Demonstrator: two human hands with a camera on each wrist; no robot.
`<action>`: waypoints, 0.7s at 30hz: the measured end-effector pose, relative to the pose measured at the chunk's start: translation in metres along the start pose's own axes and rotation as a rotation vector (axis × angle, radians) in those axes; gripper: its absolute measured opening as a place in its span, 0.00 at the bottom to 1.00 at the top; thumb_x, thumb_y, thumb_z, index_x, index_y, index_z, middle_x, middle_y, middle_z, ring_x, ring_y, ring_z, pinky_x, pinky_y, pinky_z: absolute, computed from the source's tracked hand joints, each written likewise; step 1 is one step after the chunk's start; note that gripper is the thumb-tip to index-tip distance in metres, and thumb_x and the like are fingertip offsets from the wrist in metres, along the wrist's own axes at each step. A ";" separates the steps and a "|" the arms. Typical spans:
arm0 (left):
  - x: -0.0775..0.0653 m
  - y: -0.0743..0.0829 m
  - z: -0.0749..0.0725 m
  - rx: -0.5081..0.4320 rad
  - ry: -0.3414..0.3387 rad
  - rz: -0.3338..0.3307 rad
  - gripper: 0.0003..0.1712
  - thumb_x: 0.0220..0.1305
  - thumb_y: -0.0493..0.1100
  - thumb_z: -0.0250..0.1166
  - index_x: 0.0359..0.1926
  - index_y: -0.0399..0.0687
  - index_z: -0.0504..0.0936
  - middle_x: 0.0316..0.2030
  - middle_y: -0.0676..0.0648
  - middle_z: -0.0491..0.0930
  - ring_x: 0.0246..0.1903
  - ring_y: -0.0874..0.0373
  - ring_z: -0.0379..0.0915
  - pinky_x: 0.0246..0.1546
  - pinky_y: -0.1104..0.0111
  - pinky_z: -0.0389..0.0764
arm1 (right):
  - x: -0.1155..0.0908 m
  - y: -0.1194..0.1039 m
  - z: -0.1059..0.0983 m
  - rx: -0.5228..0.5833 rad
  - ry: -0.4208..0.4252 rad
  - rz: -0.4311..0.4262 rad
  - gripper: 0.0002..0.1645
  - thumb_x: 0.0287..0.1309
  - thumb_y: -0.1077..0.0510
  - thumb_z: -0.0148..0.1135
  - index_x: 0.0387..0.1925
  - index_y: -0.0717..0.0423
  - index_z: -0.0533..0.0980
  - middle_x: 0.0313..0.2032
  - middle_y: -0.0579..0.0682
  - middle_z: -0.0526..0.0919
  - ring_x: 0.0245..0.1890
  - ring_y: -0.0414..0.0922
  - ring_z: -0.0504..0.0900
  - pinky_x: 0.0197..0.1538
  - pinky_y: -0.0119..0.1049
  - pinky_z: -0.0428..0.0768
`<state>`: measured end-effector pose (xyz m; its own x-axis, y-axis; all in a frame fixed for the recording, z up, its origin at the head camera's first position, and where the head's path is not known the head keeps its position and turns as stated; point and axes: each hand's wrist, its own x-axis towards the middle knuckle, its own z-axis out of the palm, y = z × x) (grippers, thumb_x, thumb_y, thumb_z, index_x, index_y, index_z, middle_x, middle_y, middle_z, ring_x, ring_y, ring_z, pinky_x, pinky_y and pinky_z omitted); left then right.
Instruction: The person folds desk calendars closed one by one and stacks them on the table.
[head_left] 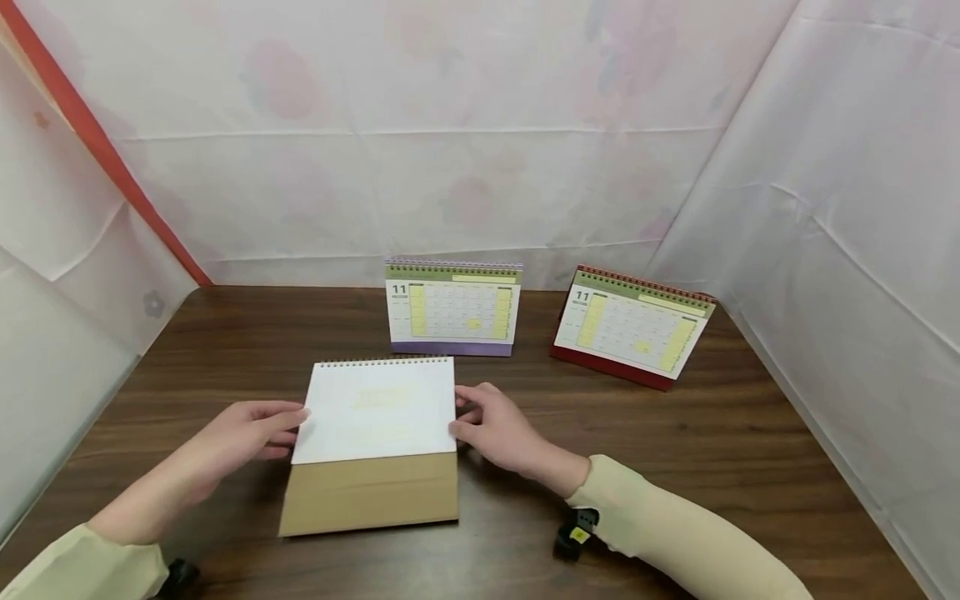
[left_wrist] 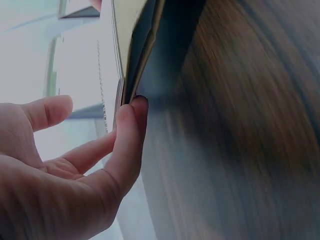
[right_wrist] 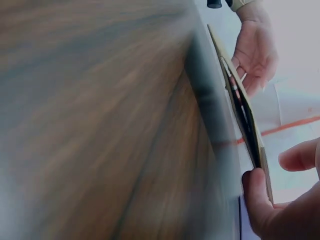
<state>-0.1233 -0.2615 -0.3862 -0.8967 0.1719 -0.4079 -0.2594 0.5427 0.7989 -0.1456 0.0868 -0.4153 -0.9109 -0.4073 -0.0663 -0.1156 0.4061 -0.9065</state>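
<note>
A desk calendar with a white front page (head_left: 378,412) and a brown board base (head_left: 371,493) lies low over the near middle of the table, its spiral binding toward the back. At its left edge is my left hand (head_left: 251,429); in the left wrist view, the fingertips (left_wrist: 131,112) touch the board edge while the thumb stands apart. My right hand (head_left: 498,425) is at the opposite edge. The right wrist view shows a fingertip (right_wrist: 257,182) against the boards, with the thumb off the page. A narrow gap shows between the folded boards.
Behind stands a purple-based desk calendar (head_left: 453,308), and a red-based one (head_left: 633,329) stands angled at the back right. The dark wooden table (head_left: 600,417) is bounded by pale cloth walls (head_left: 450,167). Each wrist wears a black device (head_left: 573,533).
</note>
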 end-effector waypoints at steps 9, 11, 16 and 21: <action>-0.007 -0.027 -0.037 0.083 0.043 -0.081 0.46 0.75 0.64 0.49 0.68 0.21 0.59 0.68 0.23 0.58 0.57 0.39 0.71 0.49 0.58 0.81 | 0.025 -0.027 0.042 0.069 -0.061 0.019 0.32 0.63 0.60 0.64 0.67 0.65 0.69 0.52 0.54 0.73 0.44 0.39 0.81 0.44 0.30 0.80; -0.009 -0.034 -0.046 0.117 0.055 -0.094 0.47 0.75 0.65 0.48 0.68 0.21 0.60 0.66 0.24 0.60 0.55 0.41 0.72 0.47 0.59 0.81 | 0.030 -0.032 0.052 0.087 -0.067 0.022 0.32 0.62 0.60 0.64 0.67 0.64 0.70 0.52 0.53 0.73 0.42 0.37 0.80 0.43 0.29 0.79; -0.011 -0.051 -0.066 0.219 0.089 -0.111 0.49 0.74 0.68 0.45 0.66 0.21 0.63 0.59 0.27 0.69 0.49 0.46 0.73 0.42 0.59 0.78 | 0.040 -0.046 0.076 0.102 -0.092 0.036 0.32 0.62 0.59 0.65 0.67 0.61 0.70 0.51 0.49 0.72 0.37 0.34 0.80 0.40 0.28 0.78; -0.010 -0.064 -0.079 0.322 0.130 -0.128 0.52 0.73 0.70 0.42 0.64 0.17 0.61 0.59 0.20 0.64 0.49 0.34 0.71 0.45 0.46 0.73 | 0.047 -0.057 0.095 0.031 -0.102 0.048 0.34 0.60 0.56 0.65 0.67 0.58 0.71 0.53 0.46 0.72 0.33 0.33 0.76 0.41 0.28 0.74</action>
<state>-0.1262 -0.3633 -0.3986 -0.9078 -0.0091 -0.4193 -0.2650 0.7874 0.5566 -0.1439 -0.0330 -0.4060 -0.8696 -0.4702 -0.1507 -0.0591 0.4022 -0.9136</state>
